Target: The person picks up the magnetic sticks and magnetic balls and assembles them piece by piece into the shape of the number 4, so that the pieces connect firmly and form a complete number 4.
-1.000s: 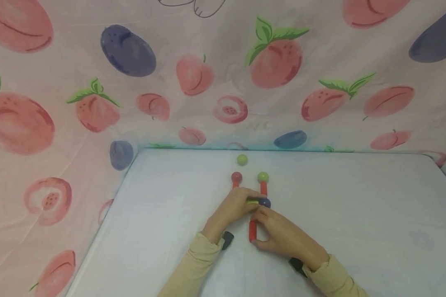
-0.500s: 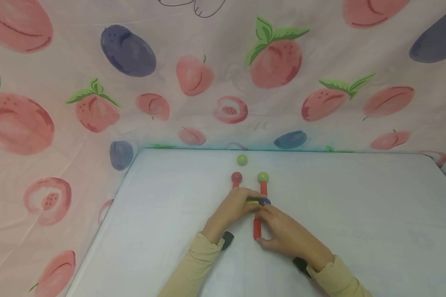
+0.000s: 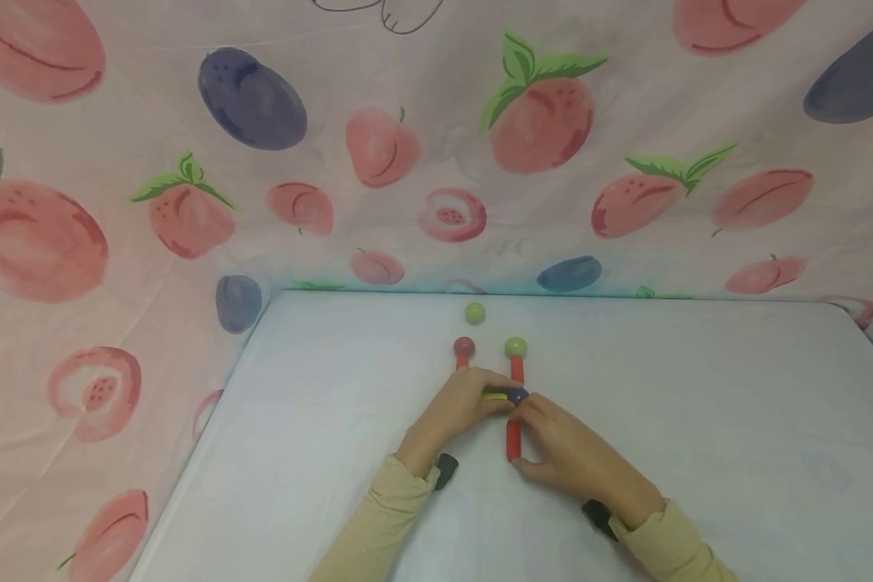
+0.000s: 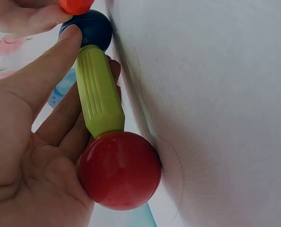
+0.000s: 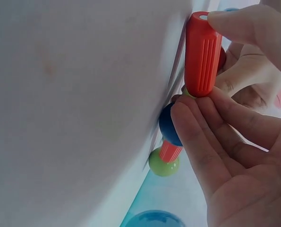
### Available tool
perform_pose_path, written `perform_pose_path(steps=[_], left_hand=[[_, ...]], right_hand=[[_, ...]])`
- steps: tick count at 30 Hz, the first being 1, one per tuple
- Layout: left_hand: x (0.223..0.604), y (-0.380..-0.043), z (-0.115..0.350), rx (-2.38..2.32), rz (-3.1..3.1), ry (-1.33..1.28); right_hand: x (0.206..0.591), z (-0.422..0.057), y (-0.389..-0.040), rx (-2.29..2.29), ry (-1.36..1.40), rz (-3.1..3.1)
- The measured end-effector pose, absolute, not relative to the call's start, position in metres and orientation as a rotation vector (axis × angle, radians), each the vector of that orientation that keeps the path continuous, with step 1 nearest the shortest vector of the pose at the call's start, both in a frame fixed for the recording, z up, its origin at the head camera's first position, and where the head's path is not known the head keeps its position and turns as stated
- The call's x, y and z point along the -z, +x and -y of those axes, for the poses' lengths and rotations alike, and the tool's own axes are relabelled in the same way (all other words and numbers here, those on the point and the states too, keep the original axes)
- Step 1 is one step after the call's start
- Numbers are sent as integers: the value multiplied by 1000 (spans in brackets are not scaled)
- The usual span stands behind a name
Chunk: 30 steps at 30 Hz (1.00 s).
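With thumb and fingers, my left hand [image 3: 454, 408] pinches a dark blue ball [image 4: 97, 30] at the end of a yellow-green building rod [image 4: 100, 92]. A red ball [image 4: 120, 170] sits on that rod's other end, beside the palm; the hand covers it in the head view. My right hand [image 3: 575, 449] holds a red ridged rod [image 5: 202, 56] lengthwise, thumb on the near end and fingertips at the far end. That far end is right at the blue ball. Another red rod [image 3: 516, 369] runs from the blue ball to a green ball [image 3: 516, 347].
Farther back, a red ball [image 3: 464, 347] tops a red rod [image 3: 461, 363] partly hidden by the left hand. A loose green ball [image 3: 474, 313] lies near the back edge of the white table [image 3: 669, 404]. A fruit-print cloth [image 3: 436, 145] hangs behind.
My right hand has moved a little right and away from me, bringing the red rod from left of the blue ball into line below it. The left hand stays put.
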State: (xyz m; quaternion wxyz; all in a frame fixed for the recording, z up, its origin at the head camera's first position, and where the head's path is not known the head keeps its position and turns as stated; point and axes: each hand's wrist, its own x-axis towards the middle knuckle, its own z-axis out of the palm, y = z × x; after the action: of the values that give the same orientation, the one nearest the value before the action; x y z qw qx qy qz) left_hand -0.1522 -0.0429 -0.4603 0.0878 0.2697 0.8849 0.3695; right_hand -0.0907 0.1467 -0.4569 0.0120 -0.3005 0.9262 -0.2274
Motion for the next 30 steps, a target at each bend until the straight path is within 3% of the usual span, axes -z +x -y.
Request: perform_pose_path(steps=[30], left_hand=[[461, -153, 43, -1086, -2629, 810]], right_hand=[[457, -155, -94, 657, -935, -2954]])
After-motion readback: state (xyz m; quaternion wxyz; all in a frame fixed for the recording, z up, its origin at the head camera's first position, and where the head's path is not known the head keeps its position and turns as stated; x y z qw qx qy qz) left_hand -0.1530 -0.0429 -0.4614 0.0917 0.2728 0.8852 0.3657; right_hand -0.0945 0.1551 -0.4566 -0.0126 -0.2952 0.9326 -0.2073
